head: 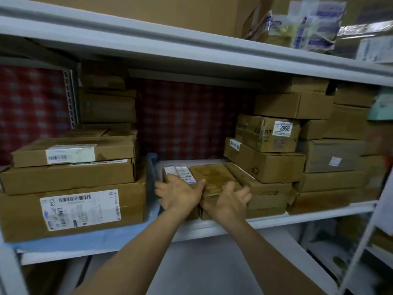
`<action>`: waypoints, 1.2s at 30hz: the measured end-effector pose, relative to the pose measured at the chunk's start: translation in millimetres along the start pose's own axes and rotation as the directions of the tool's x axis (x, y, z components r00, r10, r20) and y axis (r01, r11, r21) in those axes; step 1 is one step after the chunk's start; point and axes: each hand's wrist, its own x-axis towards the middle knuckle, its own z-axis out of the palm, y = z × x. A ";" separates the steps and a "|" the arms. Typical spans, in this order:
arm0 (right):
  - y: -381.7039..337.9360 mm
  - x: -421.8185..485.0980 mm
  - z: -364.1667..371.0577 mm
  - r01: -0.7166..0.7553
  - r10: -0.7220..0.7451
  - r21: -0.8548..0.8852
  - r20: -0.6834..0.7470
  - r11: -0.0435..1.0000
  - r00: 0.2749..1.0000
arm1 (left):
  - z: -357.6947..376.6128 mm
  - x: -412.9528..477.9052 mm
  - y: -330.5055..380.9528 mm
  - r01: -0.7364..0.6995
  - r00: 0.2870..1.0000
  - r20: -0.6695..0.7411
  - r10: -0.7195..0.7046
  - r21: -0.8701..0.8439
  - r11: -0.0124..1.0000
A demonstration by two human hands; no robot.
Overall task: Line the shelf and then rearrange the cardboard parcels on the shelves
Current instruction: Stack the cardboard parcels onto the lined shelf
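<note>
On the middle white shelf (212,227) two small flat cardboard parcels lie side by side: one with white labels (180,171) and a plain brown one (210,177). My left hand (179,193) rests on the labelled parcel's front with its fingers spread. My right hand (228,198) is at the plain parcel's front edge, fingers curled against it. A blue liner sheet (63,243) covers the left part of the shelf under a stack of big parcels (72,182).
More brown parcels are stacked at the right (297,145) and at the back left (108,105). A red patterned cloth (187,120) hangs behind. The upper shelf (191,45) holds large boxes and plastic-wrapped packs (308,24). A second rack stands at the lower right.
</note>
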 end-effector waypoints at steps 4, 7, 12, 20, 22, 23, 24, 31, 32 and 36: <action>-1.3 -0.8 4.2 0.011 -0.009 0.035 -0.064 0.999 0.998 | 2.3 2.8 2.0 0.028 0.999 -0.036 -0.031 -0.077 0.997; 2.5 -0.3 5.7 0.016 -0.010 0.100 -0.066 0.995 0.998 | 0.3 4.4 -3.4 0.017 0.997 -0.066 -0.029 -0.182 0.983; 6.8 1.7 2.8 0.031 0.006 0.266 -0.140 0.963 0.990 | -5.3 4.3 -15.2 -0.155 0.972 -0.221 0.075 -0.373 0.915; -6.9 2.9 -15.6 0.197 -0.008 0.430 -0.403 0.881 0.915 | -13.5 -9.4 2.6 -0.486 0.842 -0.454 0.290 -0.408 0.773; -10.7 5.4 -22.7 0.178 0.035 0.486 -0.398 0.856 0.917 | -20.3 -14.4 13.6 -0.569 0.789 -0.504 0.352 -0.383 0.728; -12.0 6.6 -27.0 0.159 0.057 0.513 -0.380 0.844 0.923 | -25.1 -16.2 19.8 -0.605 0.762 -0.522 0.382 -0.367 0.706; -14.0 8.3 -32.3 0.139 0.078 0.539 -0.360 0.831 0.930 | -32.1 -17.9 26.4 -0.638 0.736 -0.537 0.413 -0.345 0.688; -38.9 24.2 -63.2 0.072 0.141 0.680 -0.252 0.729 0.957 | -98.0 -8.9 60.5 -0.639 0.744 -0.524 0.414 -0.375 0.672; -44.8 25.1 -66.9 0.073 0.132 0.684 -0.242 0.725 0.961 | -110.3 -6.4 63.4 -0.585 0.788 -0.500 0.359 -0.427 0.689; -77.7 25.8 -77.9 0.096 0.060 0.694 -0.197 0.714 0.979 | -165.8 19.5 57.7 -0.382 0.905 -0.387 0.177 -0.558 0.736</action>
